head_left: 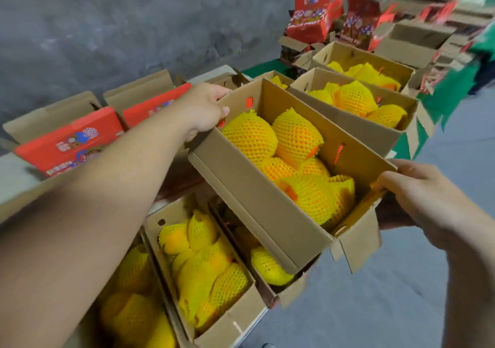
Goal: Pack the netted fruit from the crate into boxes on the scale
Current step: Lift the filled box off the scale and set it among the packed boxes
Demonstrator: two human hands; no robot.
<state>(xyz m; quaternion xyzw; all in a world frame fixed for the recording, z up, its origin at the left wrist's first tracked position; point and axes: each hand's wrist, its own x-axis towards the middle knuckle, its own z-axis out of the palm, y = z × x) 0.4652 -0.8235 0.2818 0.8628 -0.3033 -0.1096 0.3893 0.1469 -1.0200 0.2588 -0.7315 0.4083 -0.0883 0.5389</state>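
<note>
A brown cardboard box (pixel 257 203) full of fruit in yellow foam nets (pixel 294 160) is held tilted in the air above other boxes. My left hand (pixel 206 109) grips its far end wall. My right hand (pixel 420 197) grips its near end, thumb over the rim. Below it lie more open boxes of netted fruit: one (pixel 203 267) at bottom centre, one (pixel 267 267) partly hidden under the held box, and one (pixel 134 294) under my left forearm. No scale or crate is visible.
Two more filled boxes (pixel 356 98) stand beyond the held one on a green-covered table (pixel 455 90). Red printed boxes (pixel 69 138) with open flaps stand at left, and more red cartons (pixel 313 18) at the back. Grey floor (pixel 388 294) lies to the right.
</note>
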